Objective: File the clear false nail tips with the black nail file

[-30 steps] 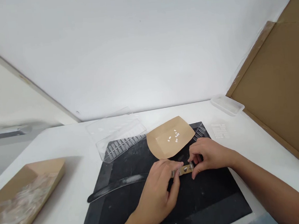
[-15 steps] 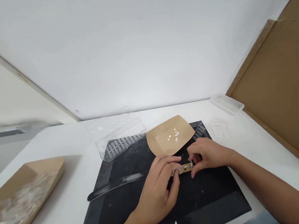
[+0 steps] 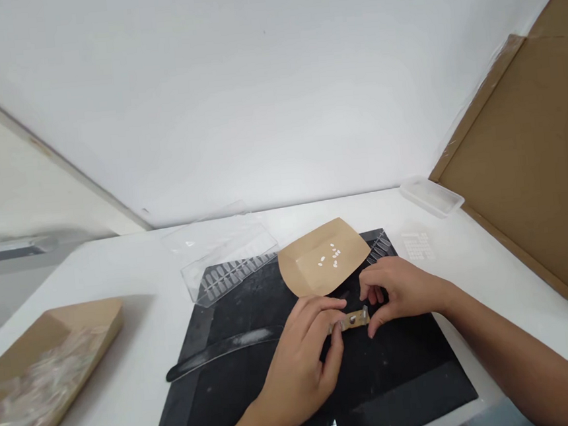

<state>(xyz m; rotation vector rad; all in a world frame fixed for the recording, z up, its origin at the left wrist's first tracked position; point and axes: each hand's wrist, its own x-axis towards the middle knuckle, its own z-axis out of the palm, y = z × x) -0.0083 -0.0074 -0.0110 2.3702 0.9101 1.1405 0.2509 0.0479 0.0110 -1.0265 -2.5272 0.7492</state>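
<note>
My left hand [image 3: 310, 350] pinches the left end of a small tan strip [image 3: 355, 319] between thumb and fingers. The strip carries a dark spot near its middle and a clear piece standing at its right end. Just right of that end, my right hand [image 3: 395, 293] has thumb and forefinger parted around the clear piece, apparently not touching it. Both hands are over a black mat [image 3: 392, 369]. Behind them, a brown paper tray [image 3: 309, 277] holds several tiny white pieces [image 3: 335, 255]. A long dark nail file [image 3: 221, 351] lies left of my left hand.
Clear nail tips [image 3: 225, 281] lie in a plastic box at the mat's back left, with more tips [image 3: 379, 248] at its back right. A clear tray [image 3: 432, 197] stands by a cardboard panel [image 3: 524, 172]. At left, a brown tray [image 3: 81, 310] holds plastic packets.
My right hand has let go of the clear piece at the strip's right end and drawn slightly right, its fingers apart. My left hand keeps its hold, almost still.
</note>
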